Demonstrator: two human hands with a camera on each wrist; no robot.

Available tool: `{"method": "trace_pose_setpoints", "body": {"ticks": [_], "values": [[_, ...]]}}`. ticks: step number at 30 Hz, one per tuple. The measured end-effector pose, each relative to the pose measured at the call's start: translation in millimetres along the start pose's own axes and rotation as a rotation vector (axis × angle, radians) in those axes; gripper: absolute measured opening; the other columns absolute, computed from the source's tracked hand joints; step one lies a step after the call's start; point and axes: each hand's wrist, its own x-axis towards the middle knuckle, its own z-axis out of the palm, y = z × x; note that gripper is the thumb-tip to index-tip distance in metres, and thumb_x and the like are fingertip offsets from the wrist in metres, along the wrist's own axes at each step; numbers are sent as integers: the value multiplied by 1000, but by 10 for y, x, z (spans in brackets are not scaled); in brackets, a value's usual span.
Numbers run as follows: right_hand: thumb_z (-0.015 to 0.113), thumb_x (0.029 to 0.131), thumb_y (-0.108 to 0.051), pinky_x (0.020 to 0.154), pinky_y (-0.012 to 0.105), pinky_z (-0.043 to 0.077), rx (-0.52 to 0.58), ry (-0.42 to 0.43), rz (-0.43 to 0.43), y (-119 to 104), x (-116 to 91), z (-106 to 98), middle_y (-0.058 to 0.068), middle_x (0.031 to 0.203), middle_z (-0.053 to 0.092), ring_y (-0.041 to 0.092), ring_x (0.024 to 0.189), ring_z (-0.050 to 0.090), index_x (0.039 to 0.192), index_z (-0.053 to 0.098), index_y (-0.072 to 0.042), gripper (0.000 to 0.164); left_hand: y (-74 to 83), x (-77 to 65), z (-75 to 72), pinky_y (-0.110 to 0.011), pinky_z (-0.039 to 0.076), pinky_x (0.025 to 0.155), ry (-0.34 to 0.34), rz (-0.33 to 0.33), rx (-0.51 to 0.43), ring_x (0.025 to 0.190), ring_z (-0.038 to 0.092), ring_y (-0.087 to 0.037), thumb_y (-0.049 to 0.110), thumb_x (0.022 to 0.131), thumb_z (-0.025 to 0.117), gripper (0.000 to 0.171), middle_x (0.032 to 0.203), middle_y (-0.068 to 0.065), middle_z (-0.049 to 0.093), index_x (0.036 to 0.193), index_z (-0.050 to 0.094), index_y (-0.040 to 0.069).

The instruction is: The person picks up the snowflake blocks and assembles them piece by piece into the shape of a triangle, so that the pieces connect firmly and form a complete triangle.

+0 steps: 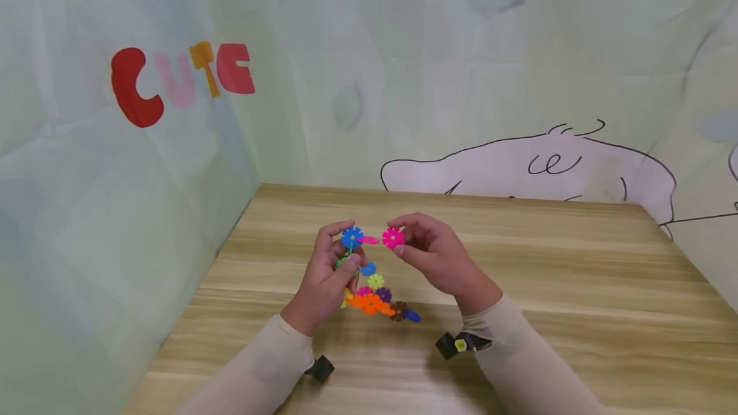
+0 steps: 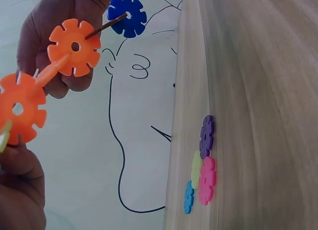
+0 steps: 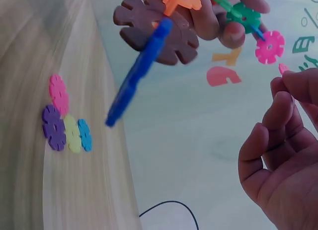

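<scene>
A chain of notched plastic discs hangs from my left hand (image 1: 325, 277), which grips it near its upper end. At that end a blue disc (image 1: 352, 237) is joined to a pink disc (image 1: 370, 240) seen edge-on. Below come a green disc (image 3: 243, 18), orange discs (image 2: 75, 47), a brown disc (image 3: 169, 34) and a dark blue disc (image 2: 128, 15). My right hand (image 1: 441, 255) pinches a separate pink disc (image 1: 393, 237) between thumb and fingers, a short gap to the right of the chain's pink end.
Loose on the wooden table (image 1: 548, 287) lie a purple disc (image 2: 206, 136), a pink disc (image 2: 207, 180), a yellow-green disc (image 3: 72, 133) and a light blue disc (image 3: 85, 134), close together beneath the hands. Walls with printed letters (image 1: 135, 88) and a line drawing border the table.
</scene>
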Motion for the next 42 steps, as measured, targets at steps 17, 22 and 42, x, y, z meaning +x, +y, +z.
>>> {"method": "trace_pose_setpoints", "body": {"ticks": [17,22,42], "values": [[68,96,4,61,23,50,14,83,-27,-33,-66,204,9,83,62,15,68,52,127,70,-4,31,2,-28,-3,-23,51,56,-32,16,-12,59,48,-19,1,109,47,46,98,-25,59,151,27,5],[68,96,5,59,23,49,13,102,-51,-46,-82,242,11,81,62,15,65,51,125,70,-1,30,-18,-35,10,-26,52,54,-47,46,-11,58,47,-19,-3,108,47,48,99,-26,59,150,24,1],[63,104,-16,74,34,56,-225,-223,374,524,-7,50,7,92,67,20,80,61,122,75,-8,23,-11,-22,-13,-25,53,54,31,-44,-26,62,52,-21,1,109,45,46,96,-20,59,152,30,8]]}}
